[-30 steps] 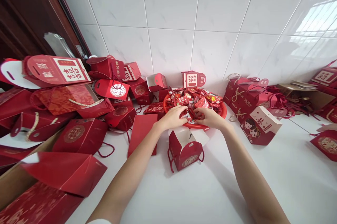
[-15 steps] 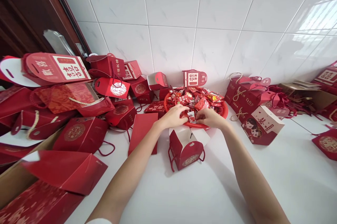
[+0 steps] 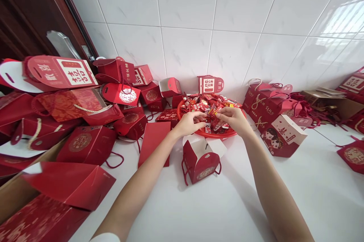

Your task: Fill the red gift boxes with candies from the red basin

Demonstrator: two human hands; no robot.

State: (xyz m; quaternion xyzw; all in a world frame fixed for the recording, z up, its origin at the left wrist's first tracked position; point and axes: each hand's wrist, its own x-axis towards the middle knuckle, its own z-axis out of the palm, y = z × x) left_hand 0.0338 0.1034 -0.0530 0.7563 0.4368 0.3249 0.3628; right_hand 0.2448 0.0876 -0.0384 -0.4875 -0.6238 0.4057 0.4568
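A red plastic basin (image 3: 220, 135) heaped with candies (image 3: 200, 106) in red wrappers stands against the wall. Over its right side, my right hand (image 3: 233, 120) pinches a wrapped candy (image 3: 212, 112) in red and yellow. My left hand (image 3: 191, 123) is at the basin's left front, its fingers curled in toward the thumb; what lies between them is too small to make out. In front of the basin sits a dark red gift box (image 3: 200, 164) with its top open, white inside, cord handles hanging at its sides. Neither hand touches this box.
Many red gift boxes (image 3: 85, 145) are piled on the left. A flat red box (image 3: 155, 143) lies beside the open one. More boxes (image 3: 261, 102) with rope handles and a white-topped box (image 3: 283, 134) stand right of the basin. Behind is a tiled wall (image 3: 187, 3).
Both hands have lifted slightly from the candies. My right hand has moved a little up and right, and a red and yellow candy now shows at its fingertips. The open box has not moved.
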